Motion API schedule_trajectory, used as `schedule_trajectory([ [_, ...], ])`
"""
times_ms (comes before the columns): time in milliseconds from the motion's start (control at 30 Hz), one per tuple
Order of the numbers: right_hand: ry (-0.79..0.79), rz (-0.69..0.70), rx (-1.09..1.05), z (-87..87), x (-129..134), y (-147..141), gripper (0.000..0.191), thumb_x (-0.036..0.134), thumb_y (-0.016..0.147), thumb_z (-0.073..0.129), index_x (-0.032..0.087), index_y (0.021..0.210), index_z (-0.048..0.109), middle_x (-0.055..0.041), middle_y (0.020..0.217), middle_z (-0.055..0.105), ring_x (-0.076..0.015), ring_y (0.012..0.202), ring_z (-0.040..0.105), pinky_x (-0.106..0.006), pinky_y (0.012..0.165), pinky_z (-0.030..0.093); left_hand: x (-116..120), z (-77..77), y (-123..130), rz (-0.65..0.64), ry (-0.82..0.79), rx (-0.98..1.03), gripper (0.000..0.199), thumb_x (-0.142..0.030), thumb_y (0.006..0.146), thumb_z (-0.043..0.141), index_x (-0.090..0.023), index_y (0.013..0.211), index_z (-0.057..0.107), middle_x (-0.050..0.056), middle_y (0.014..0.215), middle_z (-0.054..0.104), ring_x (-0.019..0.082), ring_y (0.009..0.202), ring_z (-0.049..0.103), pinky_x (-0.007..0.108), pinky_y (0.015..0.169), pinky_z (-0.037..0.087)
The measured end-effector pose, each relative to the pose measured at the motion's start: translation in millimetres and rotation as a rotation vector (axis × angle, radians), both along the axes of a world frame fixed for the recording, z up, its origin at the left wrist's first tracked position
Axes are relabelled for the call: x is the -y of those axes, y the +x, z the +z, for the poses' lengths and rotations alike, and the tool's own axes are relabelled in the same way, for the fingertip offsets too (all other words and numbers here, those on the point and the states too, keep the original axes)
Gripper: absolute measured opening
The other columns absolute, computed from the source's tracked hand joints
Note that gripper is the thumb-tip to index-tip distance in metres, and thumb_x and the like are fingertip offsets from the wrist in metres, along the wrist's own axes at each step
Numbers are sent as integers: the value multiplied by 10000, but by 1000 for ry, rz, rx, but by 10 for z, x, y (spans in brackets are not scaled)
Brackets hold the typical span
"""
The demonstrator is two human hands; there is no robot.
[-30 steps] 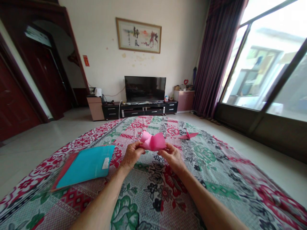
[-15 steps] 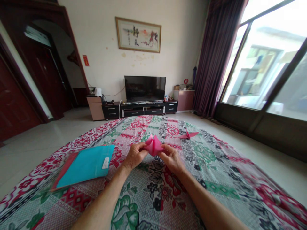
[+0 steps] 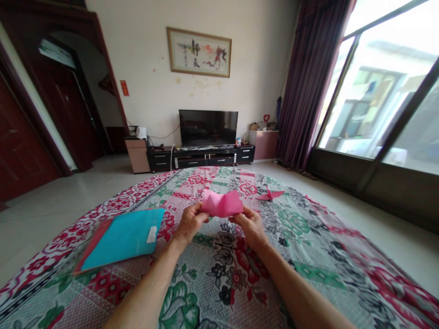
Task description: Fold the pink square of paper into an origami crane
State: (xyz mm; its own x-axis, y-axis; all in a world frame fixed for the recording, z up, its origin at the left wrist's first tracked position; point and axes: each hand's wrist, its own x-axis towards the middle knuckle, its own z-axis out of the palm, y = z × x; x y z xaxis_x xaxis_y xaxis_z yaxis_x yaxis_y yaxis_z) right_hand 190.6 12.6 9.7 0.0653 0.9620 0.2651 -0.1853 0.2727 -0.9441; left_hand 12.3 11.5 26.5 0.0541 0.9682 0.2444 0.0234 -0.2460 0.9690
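A creased sheet of pink paper (image 3: 222,204) is held up in front of me, spread wide with a bend down its middle. My left hand (image 3: 190,224) pinches its lower left corner between thumb and fingers. At the opposite corner my right hand (image 3: 251,225) grips the paper the same way. Beyond my right hand a folded pink paper crane (image 3: 270,195) rests on the patterned tablecloth (image 3: 295,292), apart from both hands.
To the left lies a clear packet of coloured paper (image 3: 123,240), blue on top, with a white label. Across the room stand a television (image 3: 208,128) and a low black cabinet (image 3: 159,160). A large window (image 3: 370,100) is at the right.
My hands have moved slightly apart, and the pink paper between them has opened from a narrow, pointed folded shape into a wider, flatter sheet. The crane and packet stay put.
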Motion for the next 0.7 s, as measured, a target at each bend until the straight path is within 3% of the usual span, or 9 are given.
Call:
schedule_trajectory([
  [267,-74,96,-218,-55,-60,1,155,210,614,648,164,758,679,-23,746,678,-148,697,620,-273,662,518,-24,-9,-1,27,-144,239,250,-277,654,661,-154,862,595,17,743,673,155,705,661,189,534,445],
  [533,-242,217,-412,8,-40,5,101,159,593,614,178,692,599,-12,711,695,-165,680,660,-287,655,527,-61,-56,-1,36,-155,376,214,-268,618,703,-129,754,613,26,704,671,150,663,662,181,508,471],
  [700,-310,204,-433,-11,-65,11,99,163,607,617,179,689,564,-11,686,685,-175,691,671,-278,639,528,-56,-47,-8,87,-190,409,217,-266,600,713,-125,716,594,9,645,657,145,605,662,169,459,461],
])
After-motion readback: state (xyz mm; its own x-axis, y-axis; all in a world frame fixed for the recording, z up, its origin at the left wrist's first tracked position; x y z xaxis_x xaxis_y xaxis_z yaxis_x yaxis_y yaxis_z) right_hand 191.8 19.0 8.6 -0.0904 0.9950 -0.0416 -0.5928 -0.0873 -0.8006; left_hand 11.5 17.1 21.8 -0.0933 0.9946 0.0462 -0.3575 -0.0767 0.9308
